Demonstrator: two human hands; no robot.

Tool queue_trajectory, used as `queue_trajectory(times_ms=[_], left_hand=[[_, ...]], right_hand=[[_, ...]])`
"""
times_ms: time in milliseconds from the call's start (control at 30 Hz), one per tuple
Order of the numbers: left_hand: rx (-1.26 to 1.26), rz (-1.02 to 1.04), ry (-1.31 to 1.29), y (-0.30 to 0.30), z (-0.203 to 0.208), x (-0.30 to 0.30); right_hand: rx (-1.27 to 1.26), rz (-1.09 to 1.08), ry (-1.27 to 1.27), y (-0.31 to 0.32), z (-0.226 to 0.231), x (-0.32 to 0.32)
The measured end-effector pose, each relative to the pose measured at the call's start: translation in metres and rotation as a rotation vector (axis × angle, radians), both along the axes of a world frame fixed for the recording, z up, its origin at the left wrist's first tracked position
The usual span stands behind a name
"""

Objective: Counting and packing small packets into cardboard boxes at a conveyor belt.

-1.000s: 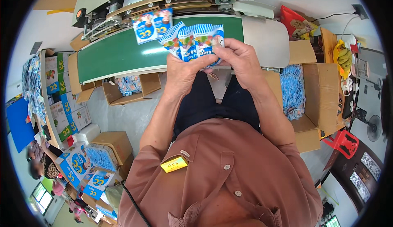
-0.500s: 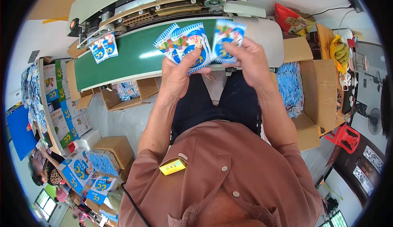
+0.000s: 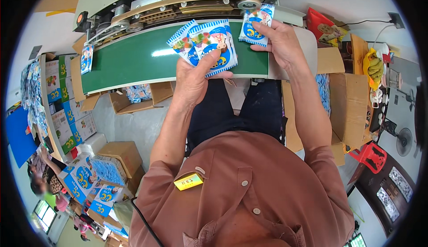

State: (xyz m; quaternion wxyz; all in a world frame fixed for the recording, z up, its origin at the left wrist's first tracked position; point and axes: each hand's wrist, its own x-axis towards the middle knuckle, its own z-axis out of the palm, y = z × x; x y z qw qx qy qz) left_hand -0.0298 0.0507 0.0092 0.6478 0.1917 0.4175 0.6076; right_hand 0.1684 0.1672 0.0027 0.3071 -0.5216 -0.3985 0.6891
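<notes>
In my left hand is a fan of several small blue-and-white snack packets, pinched under the thumb above the green conveyor belt. My right hand grips a single snack packet by its right side. That packet's upper edge is up against the right end of the sealing machine, beside a pulley. At the belt's far left end lies another packet.
Beneath the belt stands an open carton with packets inside. A larger open carton of packets is at the right. Printed boxes and loose packets fill the left side, where another person works. A red stool stands at far right.
My right hand has moved up and slightly right, bringing its packet to the sealing machine. The packets at the left have travelled further left along the belt. My left hand stays nearly still.
</notes>
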Motion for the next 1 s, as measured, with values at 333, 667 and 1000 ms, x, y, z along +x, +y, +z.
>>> queue_trajectory(times_ms=[333, 667, 1000], left_hand=[[0.012, -0.008, -0.037, -0.002, -0.003, 0.001], [0.032, -0.006, 0.014, -0.009, -0.003, 0.005], [-0.011, -0.095, 0.204, -0.021, 0.001, 0.011]], right_hand=[[0.011, 0.06, -0.024, 0.006, -0.005, -0.016], [0.149, -0.087, 0.104, -0.038, -0.007, -0.015], [-0.013, 0.232, 0.327, -0.079, 0.003, -0.023]])
